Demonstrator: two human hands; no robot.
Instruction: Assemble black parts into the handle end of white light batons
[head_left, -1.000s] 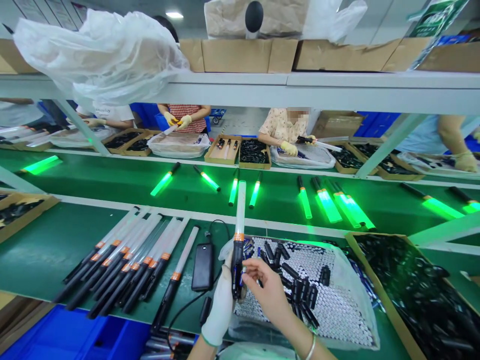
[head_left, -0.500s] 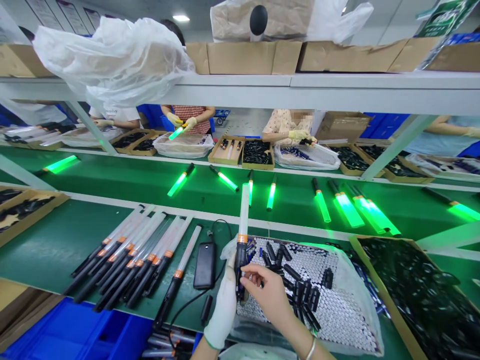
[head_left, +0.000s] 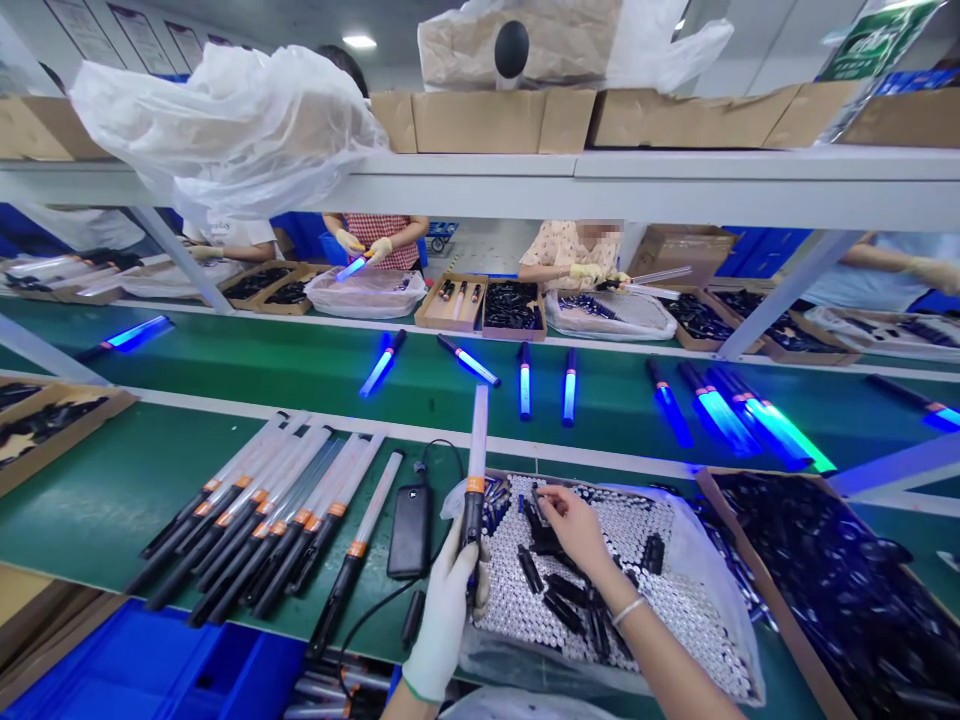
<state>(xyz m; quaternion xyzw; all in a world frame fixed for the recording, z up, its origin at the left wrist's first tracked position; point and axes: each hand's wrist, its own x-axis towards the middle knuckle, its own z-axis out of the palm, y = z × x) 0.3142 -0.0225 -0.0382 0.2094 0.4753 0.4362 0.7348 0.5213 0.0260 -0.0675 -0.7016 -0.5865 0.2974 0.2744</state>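
My gloved left hand [head_left: 450, 600] is wrapped round the black handle of a light stick [head_left: 475, 480], which stands upright with its pale tube at the top and an orange band below. My bare right hand [head_left: 571, 525] is over the tray of silver batteries [head_left: 697, 610], its fingers pinched at a black cylinder [head_left: 536, 508] among other black cylinders; whether it grips that piece is hard to make out. A black power bank [head_left: 409, 532] with a cable lies left of the tray.
Several unlit sticks [head_left: 262, 510] lie at the left. Blue-glowing sticks [head_left: 525, 382] lie on the green belt [head_left: 300, 360]. A box of black parts [head_left: 847, 590] stands right. Across the belt, people [head_left: 386, 235] work below the shelf [head_left: 480, 185].
My right hand has left the stick and moved up and right over the batteries. The held stick has shifted slightly left and down. The belt lights turned from green mostly to blue and shifted right.
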